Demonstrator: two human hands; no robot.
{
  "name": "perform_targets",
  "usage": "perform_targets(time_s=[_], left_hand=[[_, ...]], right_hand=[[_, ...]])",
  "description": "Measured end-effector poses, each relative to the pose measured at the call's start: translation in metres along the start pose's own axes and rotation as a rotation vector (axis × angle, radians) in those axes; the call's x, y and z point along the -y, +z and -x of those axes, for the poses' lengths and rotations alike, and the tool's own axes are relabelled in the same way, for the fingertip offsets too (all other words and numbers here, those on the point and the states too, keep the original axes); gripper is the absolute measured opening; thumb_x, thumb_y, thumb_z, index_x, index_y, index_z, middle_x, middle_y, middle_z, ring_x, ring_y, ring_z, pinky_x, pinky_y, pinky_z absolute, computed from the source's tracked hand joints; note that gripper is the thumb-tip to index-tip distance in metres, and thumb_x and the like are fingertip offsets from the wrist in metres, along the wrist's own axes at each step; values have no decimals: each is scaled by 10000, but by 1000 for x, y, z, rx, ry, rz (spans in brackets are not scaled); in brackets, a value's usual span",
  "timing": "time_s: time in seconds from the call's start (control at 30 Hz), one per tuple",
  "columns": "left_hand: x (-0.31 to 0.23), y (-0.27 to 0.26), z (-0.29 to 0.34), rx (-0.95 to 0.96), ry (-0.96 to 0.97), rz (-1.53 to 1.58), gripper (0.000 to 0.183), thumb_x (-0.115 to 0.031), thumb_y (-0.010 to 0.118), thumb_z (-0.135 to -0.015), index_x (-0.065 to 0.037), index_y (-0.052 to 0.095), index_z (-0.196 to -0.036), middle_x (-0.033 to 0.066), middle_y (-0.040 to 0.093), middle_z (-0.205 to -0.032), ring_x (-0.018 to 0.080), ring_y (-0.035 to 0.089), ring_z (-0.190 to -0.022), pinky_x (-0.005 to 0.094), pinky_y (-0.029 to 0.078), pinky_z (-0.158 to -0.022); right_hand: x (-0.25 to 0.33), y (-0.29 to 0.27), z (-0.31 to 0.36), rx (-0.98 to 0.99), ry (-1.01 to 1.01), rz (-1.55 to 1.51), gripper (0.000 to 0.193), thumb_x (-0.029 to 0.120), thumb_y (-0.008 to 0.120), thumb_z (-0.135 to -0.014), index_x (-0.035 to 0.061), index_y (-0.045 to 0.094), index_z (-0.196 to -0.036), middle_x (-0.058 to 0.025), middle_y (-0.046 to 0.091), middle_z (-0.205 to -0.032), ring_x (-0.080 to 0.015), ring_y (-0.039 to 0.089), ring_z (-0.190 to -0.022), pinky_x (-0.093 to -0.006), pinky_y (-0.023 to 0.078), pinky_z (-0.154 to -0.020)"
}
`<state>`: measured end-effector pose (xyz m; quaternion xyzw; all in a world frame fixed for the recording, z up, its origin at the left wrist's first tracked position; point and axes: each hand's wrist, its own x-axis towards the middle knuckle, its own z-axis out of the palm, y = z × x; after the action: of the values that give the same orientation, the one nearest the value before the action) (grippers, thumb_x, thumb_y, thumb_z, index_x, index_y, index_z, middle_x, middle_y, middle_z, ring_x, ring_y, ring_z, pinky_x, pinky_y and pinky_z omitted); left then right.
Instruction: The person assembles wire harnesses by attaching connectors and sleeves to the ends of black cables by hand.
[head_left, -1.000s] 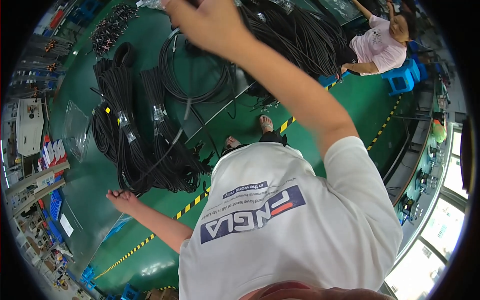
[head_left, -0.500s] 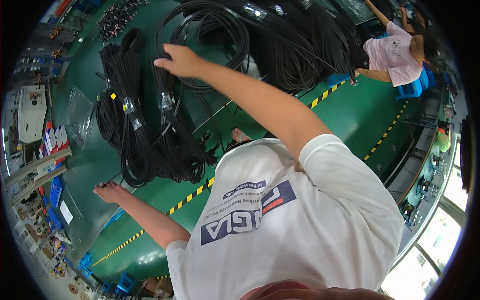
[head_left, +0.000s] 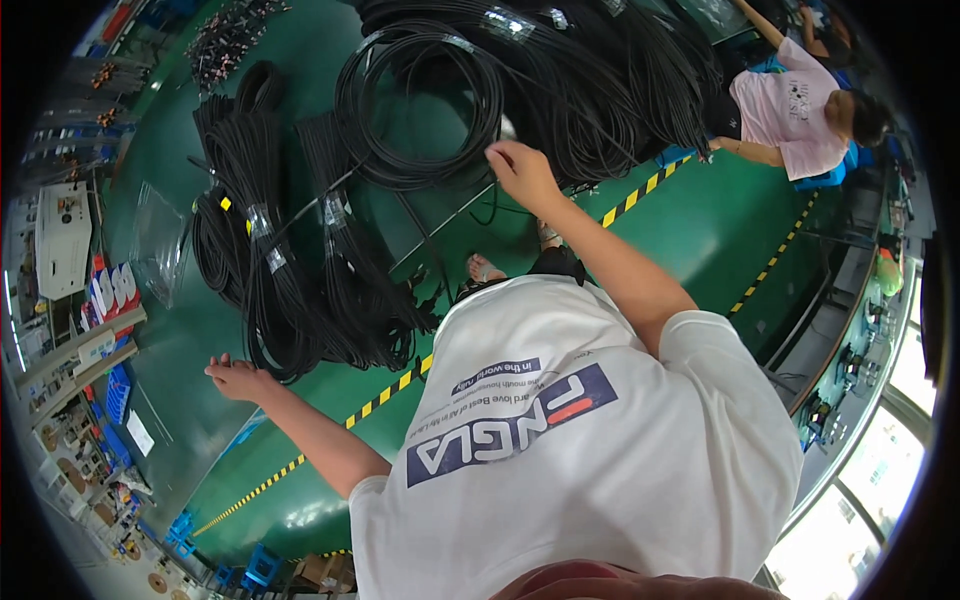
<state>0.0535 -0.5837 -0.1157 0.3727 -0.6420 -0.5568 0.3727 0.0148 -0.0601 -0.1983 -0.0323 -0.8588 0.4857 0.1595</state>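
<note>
My left hand is over the green tabletop, just beside the lower end of a thick bundle of black cables. Its fingers look loosely apart, with nothing visible in them. My right hand is at the right rim of a round coil of black cable, its fingers pressed together. Whatever they pinch, if anything, is too small to make out. Below that hand hangs a short curved cable piece. A second bundle of black cables, bound with clear wrap, lies between the first bundle and the coil.
A large heap of black cables spreads behind the coil. Small connectors lie piled at the far left, and a clear plastic bag near the left edge. A co-worker in a pink shirt is at the right. Yellow-black tape marks the floor.
My right hand has moved right, from above the second bundle to the coil's right rim. The wide loose loop at the coil's left has drawn in. My left hand has shifted slightly right.
</note>
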Motion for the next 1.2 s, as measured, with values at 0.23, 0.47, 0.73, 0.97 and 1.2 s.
perform_targets(time_s=[0.23,0.47,0.73,0.97,1.2], left_hand=[[-5,76,123,429,-17,-82,252,-241,494,-959,-50,626,-1056,16,593,-711,42,379,-460,202,264,-397],[61,140,247,1224,-266,-263,245,-217,601,-906,-19,644,-1043,29,692,-891,56,523,-667,201,407,-623],[119,175,311,1421,-598,-498,378,-355,537,-948,-50,547,-1172,19,578,-726,53,289,-382,247,190,-355],[63,182,307,1519,-1052,-165,264,-320,443,-994,-60,486,-997,169,642,-1045,19,257,-370,190,199,-330],[44,171,286,1504,-1190,0,272,-312,452,-993,-50,489,-932,209,637,-1030,10,256,-363,170,206,-314]], right_hand=[[0,-60,-20,-358,-251,393,290,112,655,-809,32,605,-1084,-121,612,-991,-309,554,-911,-383,477,-792],[28,-33,-43,-83,-173,164,139,159,610,-832,30,650,-863,-158,642,-822,-342,612,-752,-399,507,-671],[-27,0,60,369,79,31,253,237,610,-834,-9,657,-868,-158,660,-745,-296,647,-663,-370,511,-626],[-39,-37,82,582,1277,-251,512,422,544,-898,6,508,-1195,-188,656,-817,-260,683,-766,-365,541,-606],[-102,-60,124,-359,1227,-868,846,-18,498,-869,78,-95,-1465,-144,590,-931,-204,580,-624,-349,509,-503]])
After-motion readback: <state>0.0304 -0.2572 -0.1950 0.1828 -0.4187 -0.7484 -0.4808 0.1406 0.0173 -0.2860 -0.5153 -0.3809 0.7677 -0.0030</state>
